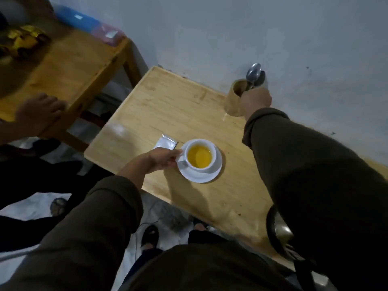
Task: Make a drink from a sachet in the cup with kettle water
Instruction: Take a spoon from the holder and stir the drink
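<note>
A white cup (211, 162) of yellow drink stands on a white saucer (212, 177) near the front of a small wooden table (168, 106). My left hand (159, 159) pinches the cup's handle. A silver sachet (165, 141) lies flat just behind that hand. At the table's far right corner stands a wooden holder (233, 99). My right hand (255, 98) is over it, closed on the handle of a metal spoon (253, 73) whose bowl points up. A dark kettle (279, 232) shows partly under my right sleeve at the table's near right edge.
A second wooden table (69, 66) stands to the left, with a yellow-patterned packet (25, 40) and blue and pink boxes (88, 22) on it. Another person's hand (39, 110) rests on its edge. A grey wall lies behind. Feet in sandals (149, 235) are on the floor below.
</note>
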{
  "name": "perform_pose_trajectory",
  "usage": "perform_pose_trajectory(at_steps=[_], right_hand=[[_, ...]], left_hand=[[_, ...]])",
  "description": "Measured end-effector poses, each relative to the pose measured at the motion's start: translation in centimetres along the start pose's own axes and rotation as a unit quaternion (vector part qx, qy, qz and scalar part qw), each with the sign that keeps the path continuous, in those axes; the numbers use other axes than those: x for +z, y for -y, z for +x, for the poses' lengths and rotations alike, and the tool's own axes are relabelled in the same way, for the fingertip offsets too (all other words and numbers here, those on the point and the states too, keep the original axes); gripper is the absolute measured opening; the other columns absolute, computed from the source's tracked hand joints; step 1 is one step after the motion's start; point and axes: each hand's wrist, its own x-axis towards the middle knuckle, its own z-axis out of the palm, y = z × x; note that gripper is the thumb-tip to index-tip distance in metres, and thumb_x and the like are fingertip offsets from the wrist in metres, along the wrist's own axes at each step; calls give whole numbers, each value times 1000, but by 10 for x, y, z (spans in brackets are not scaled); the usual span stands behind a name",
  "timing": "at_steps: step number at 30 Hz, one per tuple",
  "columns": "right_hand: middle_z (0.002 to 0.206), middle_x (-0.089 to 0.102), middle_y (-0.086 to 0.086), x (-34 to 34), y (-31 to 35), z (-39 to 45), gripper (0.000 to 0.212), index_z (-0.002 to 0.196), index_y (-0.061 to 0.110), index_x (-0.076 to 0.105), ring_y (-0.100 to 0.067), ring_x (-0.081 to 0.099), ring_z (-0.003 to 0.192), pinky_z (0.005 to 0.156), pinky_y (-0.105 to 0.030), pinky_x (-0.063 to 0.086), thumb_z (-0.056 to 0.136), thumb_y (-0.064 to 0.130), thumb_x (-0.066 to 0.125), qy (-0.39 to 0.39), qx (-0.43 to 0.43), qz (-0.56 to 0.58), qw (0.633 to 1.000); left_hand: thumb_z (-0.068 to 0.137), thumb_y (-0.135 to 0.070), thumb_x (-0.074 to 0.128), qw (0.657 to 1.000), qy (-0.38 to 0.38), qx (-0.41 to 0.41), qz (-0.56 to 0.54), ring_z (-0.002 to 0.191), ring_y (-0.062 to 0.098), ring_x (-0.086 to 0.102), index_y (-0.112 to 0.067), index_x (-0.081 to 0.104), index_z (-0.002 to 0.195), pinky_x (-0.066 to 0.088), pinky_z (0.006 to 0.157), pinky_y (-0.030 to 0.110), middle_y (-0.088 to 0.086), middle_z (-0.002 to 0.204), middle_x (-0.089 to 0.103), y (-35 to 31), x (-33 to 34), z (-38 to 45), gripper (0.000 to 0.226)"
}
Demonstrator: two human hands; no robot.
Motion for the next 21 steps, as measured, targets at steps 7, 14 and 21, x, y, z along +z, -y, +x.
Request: perform_pose_trajectory(at_steps=[7,14,21], right_hand=[[119,62,-6,25,2,46,47,130,9,46,-23,61,104,87,-29,47,87,23,56,-27,48,78,995],[115,62,-3,33,-5,64,50,133,16,44,-21,60,99,86,-31,46,88,34,53,-62,75,38,995],[122,59,-8,38,-8,68,43,135,19,41,-27,57,109,99,-42,44,95,30,32,-106,37,49,993]], left_hand=[[94,-20,54,999,23,-23,18,72,5,53,-15,60,86,49,64,9,-1,82,57,-6,-2,2,11],[91,-10,58,999,41,-30,2,60,-11,67,-17,65,92,51,55,3,-6,89,65,-7,-7,4,10],[91,-7,58,999,38,-26,-15,64,-7,68,-14,66,92,51,54,3,-4,90,66,-7,-6,4,10]])
